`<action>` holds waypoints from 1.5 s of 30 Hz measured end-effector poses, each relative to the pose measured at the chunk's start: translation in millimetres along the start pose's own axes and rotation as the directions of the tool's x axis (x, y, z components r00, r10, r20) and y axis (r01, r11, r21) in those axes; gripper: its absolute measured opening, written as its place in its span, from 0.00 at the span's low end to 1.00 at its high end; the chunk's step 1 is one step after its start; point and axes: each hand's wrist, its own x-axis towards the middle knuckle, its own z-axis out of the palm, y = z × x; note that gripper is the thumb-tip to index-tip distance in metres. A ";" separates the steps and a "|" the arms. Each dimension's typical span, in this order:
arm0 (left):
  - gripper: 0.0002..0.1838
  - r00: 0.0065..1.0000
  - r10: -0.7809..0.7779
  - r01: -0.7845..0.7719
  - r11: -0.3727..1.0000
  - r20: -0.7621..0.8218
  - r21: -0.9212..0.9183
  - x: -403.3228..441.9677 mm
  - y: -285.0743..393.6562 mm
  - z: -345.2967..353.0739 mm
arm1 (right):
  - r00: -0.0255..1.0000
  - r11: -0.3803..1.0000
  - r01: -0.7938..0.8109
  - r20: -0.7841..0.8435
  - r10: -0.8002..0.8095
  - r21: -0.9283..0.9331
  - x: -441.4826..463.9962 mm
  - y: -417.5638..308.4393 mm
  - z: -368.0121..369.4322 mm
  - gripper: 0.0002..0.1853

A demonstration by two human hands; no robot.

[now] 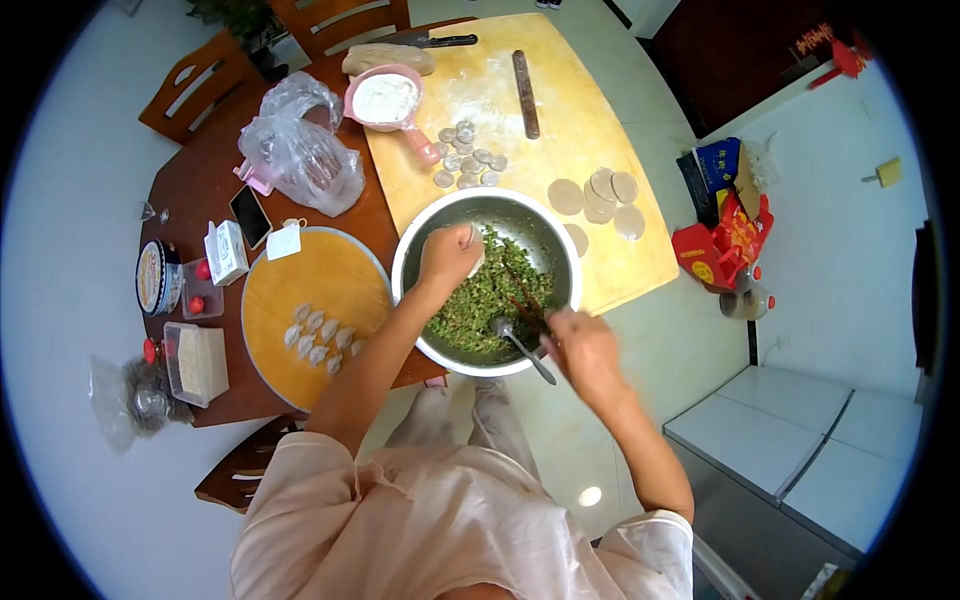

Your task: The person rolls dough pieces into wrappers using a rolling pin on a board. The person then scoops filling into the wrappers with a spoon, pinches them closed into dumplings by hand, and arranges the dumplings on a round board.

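Observation:
A large metal bowl (408, 330) holds green chopped filling (475, 305). Over its left part my left hand (450, 260) is curled round a pale dough wrapper (479, 250), of which only an edge shows. At the bowl's right rim my right hand (585, 350), slightly blurred, grips dark chopsticks (523, 300) whose tips reach into the filling. A metal spoon (528, 355) leans in the bowl near that hand. Flat round wrappers (566, 197) lie on the floured board (590, 120) beyond the bowl. Several folded dumplings (318, 354) rest on a round board (275, 350) at left.
A rolling pin (526, 95), small dough discs (467, 150), a pink flour scoop (387, 98) and a knife (447, 41) are on the floured board. Left of it are a plastic bag (300, 150), a phone (250, 217), a tissue pack (227, 253) and tubs (198, 365).

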 end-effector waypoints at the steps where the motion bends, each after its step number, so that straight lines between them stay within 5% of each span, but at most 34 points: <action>1: 0.11 0.999 -0.045 0.045 0.999 -0.021 -0.009 -4.6 -7.6 -4.2 | 0.995 1.000 -0.010 0.094 0.012 -0.026 -12.3 -6.1 10.4 0.20; 3: 0.06 0.940 -0.331 0.313 0.726 0.089 -0.612 -23.3 -11.2 -9.9 | 0.981 0.996 0.000 0.195 0.017 -0.086 -29.0 -15.5 26.6 0.20; 5: 0.13 0.866 -0.424 0.376 0.207 0.264 -0.903 -37.3 -3.3 -28.6 | 0.979 0.988 0.040 0.202 -0.008 -0.151 -37.5 -21.2 39.8 0.20; 6: 0.21 0.874 -0.374 0.375 0.111 0.311 -0.920 -43.3 -9.7 -34.6 | 0.985 0.968 0.073 0.170 -0.032 -0.241 -38.7 -24.1 50.8 0.19; 10: 0.29 0.845 -0.301 0.428 -0.114 0.441 -0.897 -75.1 -23.9 -45.2 | 0.993 0.936 0.101 0.097 -0.072 -0.336 -37.8 -28.5 71.2 0.19; 13: 0.29 0.832 -0.319 0.444 -0.110 0.454 -0.889 -98.2 -25.2 -50.8 | 0.997 0.953 0.045 0.069 -0.026 -0.300 -36.0 -33.6 75.0 0.19; 17: 0.21 0.800 -0.438 0.441 -0.036 0.411 -0.897 -123.2 -27.2 -55.9 | 0.998 0.973 -0.035 -0.054 0.023 -0.230 -37.3 -46.4 80.0 0.05; 18: 0.15 0.805 -0.433 0.396 -0.115 0.405 -0.911 -126.7 -27.8 -56.7 | 0.996 0.983 -0.066 -0.074 0.054 -0.173 -38.0 -49.7 83.5 0.03; 25: 0.14 0.836 -0.407 0.378 -0.060 0.368 -0.924 -138.0 -36.0 -68.3 | 0.974 0.972 -0.225 0.010 0.226 -0.061 -45.0 -75.2 91.4 0.05; 34: 0.14 0.824 -0.484 0.332 -0.009 0.295 -0.943 -136.7 -30.7 -76.0 | 0.983 0.970 -0.110 -0.118 0.138 0.218 -38.2 -84.5 92.6 0.06; 37: 0.14 0.829 -0.531 0.261 0.092 0.175 -0.961 -135.6 -31.6 -72.6 | 0.941 0.780 -0.312 0.064 0.332 0.543 -36.4 -80.0 90.8 0.07; 40: 0.14 0.826 -0.544 0.240 0.105 0.146 -0.965 -128.3 -21.5 -75.6 | 0.843 0.295 -0.461 0.309 0.441 0.837 -35.1 -74.2 90.0 0.09; 41: 0.14 0.811 -0.568 0.226 0.088 0.137 -0.970 -126.1 -19.8 -72.2 | 0.807 0.104 -0.485 0.398 0.437 0.869 -34.9 -71.8 89.0 0.09; 45: 0.17 0.769 -0.624 0.245 0.086 0.139 -0.966 -119.2 -12.0 -41.7 | 0.756 -0.175 -0.411 0.442 0.482 0.895 -33.1 -77.8 68.1 0.11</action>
